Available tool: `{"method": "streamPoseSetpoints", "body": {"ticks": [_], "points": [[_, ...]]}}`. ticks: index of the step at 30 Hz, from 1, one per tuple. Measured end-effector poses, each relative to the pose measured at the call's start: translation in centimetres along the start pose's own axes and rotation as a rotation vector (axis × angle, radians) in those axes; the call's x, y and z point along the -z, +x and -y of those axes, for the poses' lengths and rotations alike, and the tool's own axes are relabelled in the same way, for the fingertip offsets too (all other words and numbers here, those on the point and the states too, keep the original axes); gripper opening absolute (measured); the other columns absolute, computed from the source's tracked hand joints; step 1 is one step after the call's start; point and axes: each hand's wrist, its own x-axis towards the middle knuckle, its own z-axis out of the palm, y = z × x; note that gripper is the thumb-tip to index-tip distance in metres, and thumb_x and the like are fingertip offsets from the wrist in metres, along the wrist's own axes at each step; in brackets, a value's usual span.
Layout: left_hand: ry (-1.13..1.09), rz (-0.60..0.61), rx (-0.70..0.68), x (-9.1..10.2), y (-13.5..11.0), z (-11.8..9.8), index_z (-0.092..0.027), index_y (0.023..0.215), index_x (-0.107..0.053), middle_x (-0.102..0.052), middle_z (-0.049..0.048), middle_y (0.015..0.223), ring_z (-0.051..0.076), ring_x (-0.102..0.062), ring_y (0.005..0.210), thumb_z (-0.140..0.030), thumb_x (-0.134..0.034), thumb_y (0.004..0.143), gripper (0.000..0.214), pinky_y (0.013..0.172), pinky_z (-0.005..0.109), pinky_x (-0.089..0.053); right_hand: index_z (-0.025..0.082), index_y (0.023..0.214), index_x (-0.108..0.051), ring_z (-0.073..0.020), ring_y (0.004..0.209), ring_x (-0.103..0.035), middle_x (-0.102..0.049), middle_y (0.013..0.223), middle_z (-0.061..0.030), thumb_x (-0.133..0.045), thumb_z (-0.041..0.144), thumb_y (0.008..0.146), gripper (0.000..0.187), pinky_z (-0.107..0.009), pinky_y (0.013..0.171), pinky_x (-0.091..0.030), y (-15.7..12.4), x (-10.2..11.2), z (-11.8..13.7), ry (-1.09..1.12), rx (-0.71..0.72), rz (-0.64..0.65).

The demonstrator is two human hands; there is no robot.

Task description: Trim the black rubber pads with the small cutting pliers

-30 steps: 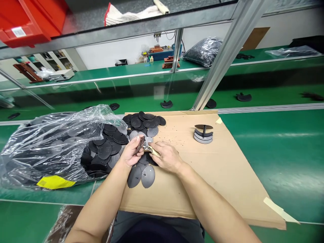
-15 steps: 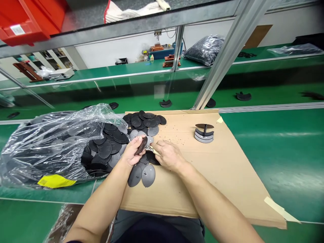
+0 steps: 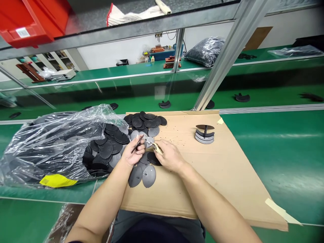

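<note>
My left hand (image 3: 132,152) grips a dark oval plastic disc (image 3: 137,144), turned nearly edge-on to me. In my right hand (image 3: 169,154) is a pair of cutting pliers (image 3: 157,148) with cream handles, its metal jaws pointing left towards the disc, a small gap between them. Below the hands, loose grey discs (image 3: 149,176) lie on the cardboard sheet (image 3: 215,179). A pile of black discs (image 3: 144,122) sits just beyond. To the left, a clear plastic bag (image 3: 58,141) spills many more discs beside my left forearm.
On the cardboard's right stands a small assembly of curved pieces with an oval top (image 3: 204,135). Behind runs a green conveyor (image 3: 141,103) carrying scattered black parts. A slanted metal post (image 3: 222,54) rises at the back. A red bin (image 3: 32,23) sits on the overhead shelf.
The pliers have drawn back slightly to the right, away from the disc. My left hand has turned the disc from a tilted face to nearly edge-on.
</note>
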Motion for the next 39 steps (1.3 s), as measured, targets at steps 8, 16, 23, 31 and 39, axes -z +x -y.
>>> {"method": "streamPoseSetpoints", "body": {"ticks": [8, 16, 23, 31, 39], "points": [[0.019, -0.206, -0.23, -0.3, 0.3, -0.4, -0.017, 0.091, -0.061, -0.062, 0.0016, 0.081, 0.009, -0.06, 0.07, -0.009, -0.066, 0.076, 0.017, 0.061, 0.018, -0.05, 0.021, 0.104, -0.06, -0.0222, 0.096, -0.057, -0.064, 0.099, -0.0061, -0.072, 0.027, 0.076, 0.031, -0.036, 0.086, -0.043, -0.4, 0.0, -0.2, 0.06, 0.103, 0.216], [0.136, -0.18, -0.397, 0.1, 0.6, 0.2, -0.018, 0.086, -0.06, -0.062, -0.0026, 0.075, 0.006, -0.054, 0.059, -0.01, -0.077, 0.063, 0.03, 0.054, 0.018, -0.043, 0.021, 0.094, -0.058, -0.016, 0.073, -0.057, -0.063, 0.083, -0.0003, -0.059, 0.025, 0.08, 0.015, -0.029, 0.069, -0.046, 0.2, -0.4, -1.6, 0.511, -0.2, -0.134], [0.244, -0.113, -0.311, -0.3, 0.2, 1.4, -0.014, 0.089, -0.06, -0.063, 0.0006, 0.074, 0.011, -0.06, 0.065, -0.014, -0.081, 0.061, 0.034, 0.066, 0.027, -0.052, 0.021, 0.089, -0.047, -0.0134, 0.067, -0.053, -0.053, 0.076, 0.0018, -0.07, 0.035, 0.069, 0.033, -0.028, 0.065, -0.048, 0.6, -0.5, -1.6, 1.084, -0.357, -0.387], [0.438, -0.096, -0.271, -0.8, -0.2, 2.8, -0.015, 0.099, -0.062, -0.068, 0.0064, 0.084, 0.017, -0.065, 0.068, -0.036, -0.08, 0.066, 0.044, 0.061, 0.029, -0.053, 0.021, 0.086, -0.047, -0.0117, 0.063, -0.051, -0.051, 0.072, 0.004, -0.074, 0.035, 0.068, 0.036, -0.026, 0.063, -0.046, 0.8, -1.4, -0.7, 1.224, -0.465, -0.453], [0.704, -0.162, -0.392, 0.5, 0.2, 2.8, -0.013, 0.091, -0.066, -0.068, 0.0032, 0.076, 0.015, -0.061, 0.065, -0.031, -0.079, 0.063, 0.036, 0.068, 0.031, -0.053, 0.02, 0.099, -0.053, -0.0157, 0.071, -0.055, -0.057, 0.085, -0.0022, -0.069, 0.032, 0.075, 0.03, -0.033, 0.07, -0.049, 0.4, -1.4, -1.3, 0.759, -0.305, -0.489]]}}
